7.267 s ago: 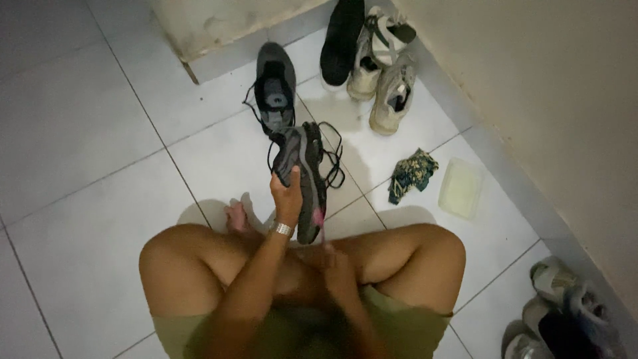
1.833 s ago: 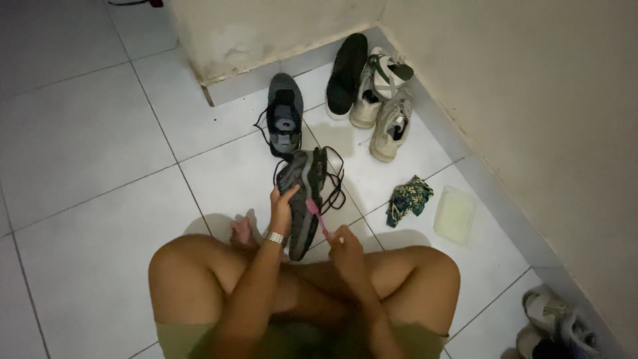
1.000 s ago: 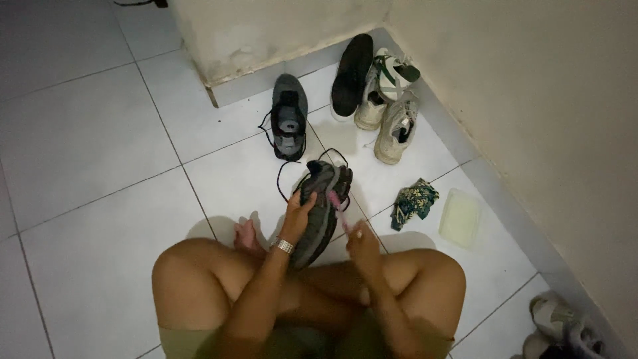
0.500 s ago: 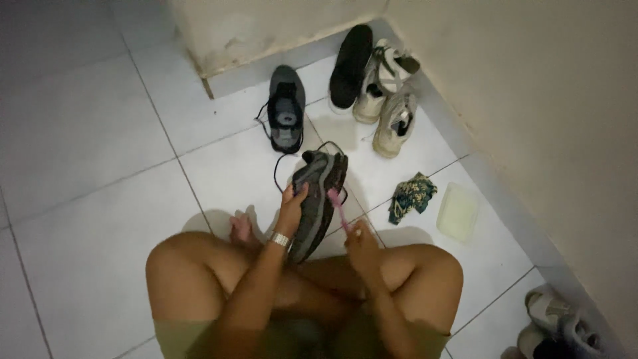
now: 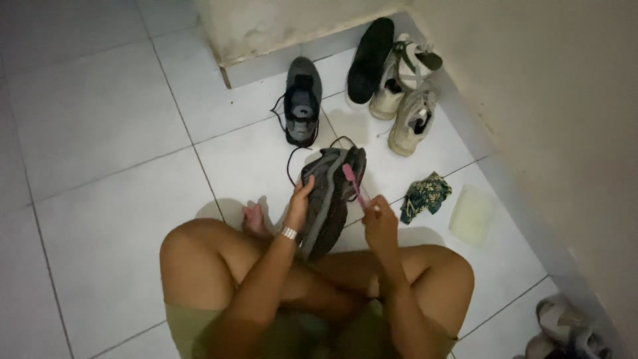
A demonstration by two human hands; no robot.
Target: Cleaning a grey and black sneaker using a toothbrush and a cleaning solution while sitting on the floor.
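Seated cross-legged on the white tiled floor [image 5: 100, 219], your left hand [image 5: 298, 205] is clamped on the side of a dark grey lace-up sneaker [image 5: 329, 197], held tilted above the tiles in front of your knees. Your right hand [image 5: 379, 223] pinches a pink toothbrush [image 5: 355, 186], its head against the shoe. A matching grey sneaker [image 5: 302, 110] lies beyond; farther right, near the wall, sit a patterned green cloth [image 5: 426, 195] and a pale plastic lid [image 5: 471, 215].
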